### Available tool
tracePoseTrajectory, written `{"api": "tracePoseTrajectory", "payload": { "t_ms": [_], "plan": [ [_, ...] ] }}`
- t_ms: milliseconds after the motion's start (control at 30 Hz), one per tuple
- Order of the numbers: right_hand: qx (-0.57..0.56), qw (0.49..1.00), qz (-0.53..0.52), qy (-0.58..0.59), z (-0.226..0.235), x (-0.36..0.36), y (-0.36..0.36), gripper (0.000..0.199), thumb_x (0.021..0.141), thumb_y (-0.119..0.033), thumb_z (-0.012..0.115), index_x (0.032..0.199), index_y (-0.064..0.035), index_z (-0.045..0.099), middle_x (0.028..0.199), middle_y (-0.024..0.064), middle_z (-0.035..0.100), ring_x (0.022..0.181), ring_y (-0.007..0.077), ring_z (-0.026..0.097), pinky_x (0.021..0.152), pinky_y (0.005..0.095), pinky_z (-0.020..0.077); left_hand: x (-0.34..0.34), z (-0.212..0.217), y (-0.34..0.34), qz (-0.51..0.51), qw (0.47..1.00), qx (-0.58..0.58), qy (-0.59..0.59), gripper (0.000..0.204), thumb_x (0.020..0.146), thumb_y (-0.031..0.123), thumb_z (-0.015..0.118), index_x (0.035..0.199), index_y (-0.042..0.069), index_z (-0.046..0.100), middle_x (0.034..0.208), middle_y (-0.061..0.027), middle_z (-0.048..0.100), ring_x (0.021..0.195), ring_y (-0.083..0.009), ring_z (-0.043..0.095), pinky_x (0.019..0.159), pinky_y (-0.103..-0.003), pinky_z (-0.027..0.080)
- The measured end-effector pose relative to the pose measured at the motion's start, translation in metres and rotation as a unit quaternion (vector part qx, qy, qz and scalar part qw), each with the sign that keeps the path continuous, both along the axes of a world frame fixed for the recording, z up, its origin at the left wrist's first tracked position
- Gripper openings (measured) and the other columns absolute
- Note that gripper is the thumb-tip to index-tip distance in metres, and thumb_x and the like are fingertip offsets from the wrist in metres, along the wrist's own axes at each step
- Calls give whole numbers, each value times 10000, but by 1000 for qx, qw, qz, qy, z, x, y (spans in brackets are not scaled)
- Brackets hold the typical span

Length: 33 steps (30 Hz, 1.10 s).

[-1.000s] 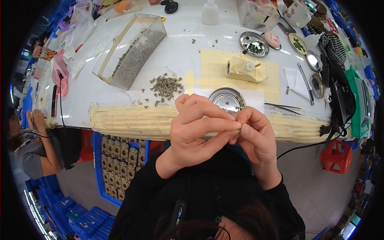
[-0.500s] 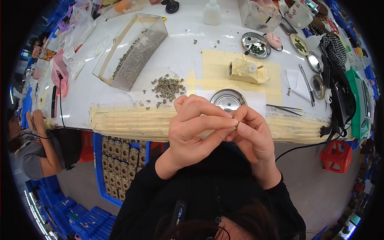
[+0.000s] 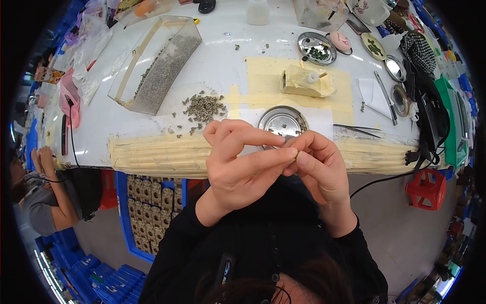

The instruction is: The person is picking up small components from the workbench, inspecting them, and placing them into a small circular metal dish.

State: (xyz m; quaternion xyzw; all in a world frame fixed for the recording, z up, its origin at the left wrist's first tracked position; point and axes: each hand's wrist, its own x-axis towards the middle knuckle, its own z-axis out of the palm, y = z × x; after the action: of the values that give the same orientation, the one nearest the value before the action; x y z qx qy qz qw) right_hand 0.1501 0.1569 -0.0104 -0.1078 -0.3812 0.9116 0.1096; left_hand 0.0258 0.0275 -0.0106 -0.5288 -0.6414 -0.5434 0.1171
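Note:
My left hand [image 3: 243, 167] and my right hand [image 3: 319, 167] are raised close to the camera, fingertips pinched together over the table's front edge. Between the thumbs and forefingers sits something very small, too tiny to make out. Just behind the fingers a round metal dish [image 3: 281, 120] rests on the white table [image 3: 223, 55]. Left of the dish lies a loose pile of small grey-green bits [image 3: 203, 107].
A long clear tray of grey bits [image 3: 159, 68] lies at the left. A tape-wrapped block [image 3: 306, 82], several small metal dishes [image 3: 316, 48], tweezers [image 3: 357, 129] and clutter stand at the right. Another person [image 3: 48, 195] sits lower left. A red stool [image 3: 428, 188] and blue crates [image 3: 147, 202] are below.
Both hands stay pinched together in the same spot; the fingers have shifted only slightly around the tiny piece.

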Motion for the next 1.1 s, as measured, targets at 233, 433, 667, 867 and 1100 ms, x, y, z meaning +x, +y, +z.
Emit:
{"api": "tracePoseTrajectory", "payload": {
  "t_ms": [233,433,667,867,1100],
  "plan": [
    [122,988,-86,30,-1,1,-6,91,890,10,627,959,19,569,977,117,651,853,166,667,789,281,569,8,4,1,59,994,-28,83,259,637,85,803,886,126,744,916,-11,665,785,-189,518,764,-323,380],
    [-67,995,57,56,-8,7,5,114,858,26,656,938,14,577,945,104,643,826,165,660,767,278,559,1,-6,5,-247,913,27,-323,232,678,78,800,898,143,762,945,2,654,861,-162,551,771,-294,380],
    [-24,999,37,16,0,4,6,127,912,-63,622,995,27,589,977,118,642,849,168,658,775,282,557,-6,1,4,-152,980,1,-130,216,696,69,803,898,120,747,974,-54,644,813,-183,497,741,-300,386],
    [-11,998,2,62,-2,1,-1,154,927,-94,612,1016,27,577,1004,124,640,879,173,654,801,290,557,-1,8,3,-10,1000,7,27,315,621,73,817,914,168,748,942,12,650,793,-183,481,713,-295,370],
    [99,991,-64,68,-7,-1,-5,144,889,12,628,1017,21,563,995,123,646,880,158,652,807,272,550,4,5,1,47,996,8,79,354,580,79,813,916,173,753,914,37,657,776,-175,491,732,-306,343]
  ]
}}
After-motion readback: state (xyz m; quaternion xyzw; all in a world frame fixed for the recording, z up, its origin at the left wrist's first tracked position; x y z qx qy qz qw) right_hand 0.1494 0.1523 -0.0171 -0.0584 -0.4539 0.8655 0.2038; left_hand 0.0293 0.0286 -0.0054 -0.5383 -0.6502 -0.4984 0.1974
